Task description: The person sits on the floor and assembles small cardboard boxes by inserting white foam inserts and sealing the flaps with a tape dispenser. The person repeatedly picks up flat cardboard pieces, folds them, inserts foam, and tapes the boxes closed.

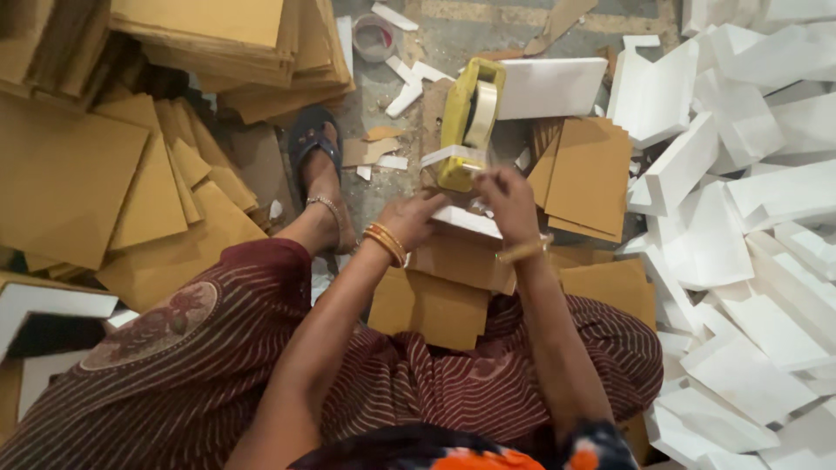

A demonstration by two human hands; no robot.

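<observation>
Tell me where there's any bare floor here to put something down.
Little. A grey strip of floor runs between the brown cardboard stacks and the white foam pieces, though scraps litter it. Around the yellow tape dispenser and both hands it is crowded.

Stacks of brown cardboard sheets (65, 174) crowd one side of the concrete floor (453, 35), white foam pieces (749, 218) heap the other; a small plastic cup (374, 36) sits among scraps beyond a sandal (306, 139).

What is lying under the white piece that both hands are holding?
Under the white piece lies a stack of brown cardboard pieces, resting on the lap. The left hand and right hand cover its ends; deeper layers are hidden.
</observation>
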